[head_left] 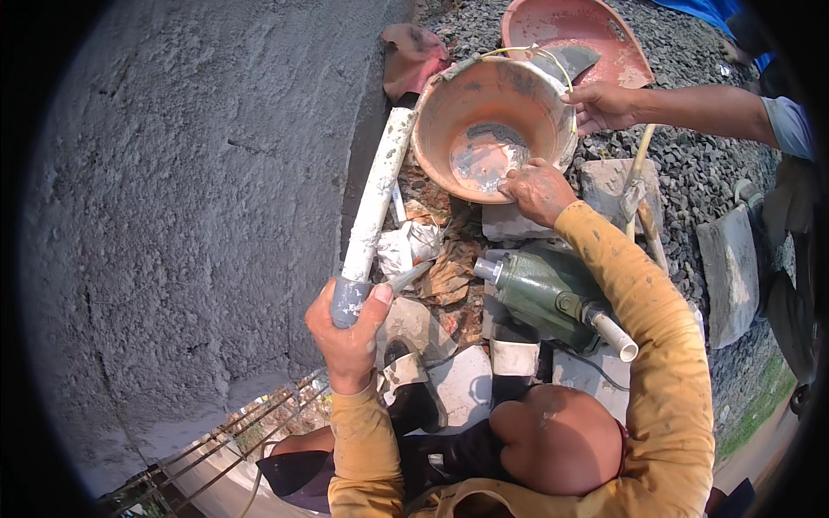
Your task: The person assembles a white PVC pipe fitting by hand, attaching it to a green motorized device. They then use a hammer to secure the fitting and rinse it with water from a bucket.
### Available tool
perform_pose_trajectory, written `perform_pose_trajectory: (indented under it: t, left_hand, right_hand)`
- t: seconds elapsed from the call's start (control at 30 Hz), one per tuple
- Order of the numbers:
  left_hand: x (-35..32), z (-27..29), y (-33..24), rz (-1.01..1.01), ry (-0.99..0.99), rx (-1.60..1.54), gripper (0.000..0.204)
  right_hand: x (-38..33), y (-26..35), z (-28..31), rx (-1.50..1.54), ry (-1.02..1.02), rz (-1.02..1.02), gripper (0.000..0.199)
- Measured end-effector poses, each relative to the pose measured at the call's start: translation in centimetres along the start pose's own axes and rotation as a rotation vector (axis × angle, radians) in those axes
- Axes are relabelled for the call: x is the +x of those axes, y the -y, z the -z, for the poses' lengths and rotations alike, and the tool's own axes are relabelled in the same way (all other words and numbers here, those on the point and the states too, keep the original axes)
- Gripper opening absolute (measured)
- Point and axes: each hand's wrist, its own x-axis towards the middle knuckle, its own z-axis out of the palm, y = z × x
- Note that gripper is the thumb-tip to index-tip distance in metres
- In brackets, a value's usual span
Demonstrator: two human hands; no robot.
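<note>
My left hand [347,326] is closed round the grey fitting [351,298] at the near end of a white plastic pipe [378,190] spattered with cement. A grey tapered piece [409,275] juts out beside my left thumb; whether I hold it is unclear. My right hand [541,192] grips the near rim of an orange-brown bucket [440,164], which has a little wet grey mix in its bottom and a thin yellow handle [566,76]. Another person's hand [598,107] holds the bucket's right rim. The bucket tilts toward me, its mouth facing me.
A rough grey cement wall [207,173] fills the left. A green pump [544,289] with a white pipe stub sits below my right forearm. Beyond lie a broken reddish basin [604,34], gravel [691,104] and concrete blocks [727,274]. Steel bars [229,423] stick out at lower left.
</note>
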Motion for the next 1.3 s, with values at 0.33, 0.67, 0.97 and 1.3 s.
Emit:
perform_pose_trajectory:
  t: [0.33,0.67,0.97,1.3]
  left_hand:
    - [1.4,-4.6,2.5,-0.194,0.162,0.015,0.035]
    - [2.6,-3.7,3.2,-0.09,0.218,-0.06,0.035]
    - [3.4,-5.3,9.8,-0.178,0.205,0.092,0.036]
    - [3.2,-3.9,3.3,-0.069,0.223,-0.068,0.042]
  right_hand:
    - [-0.6,0.0,0.2,0.059,-0.04,-0.101,0.025]
    - [-1.0,0.4,-1.1,0.039,-0.109,-0.08,0.027]
    - [-0.1,0.5,-0.1,0.095,-0.259,-0.08,0.028]
    - [-0.9,0.1,-1.1,-0.012,-0.303,-0.063,0.014]
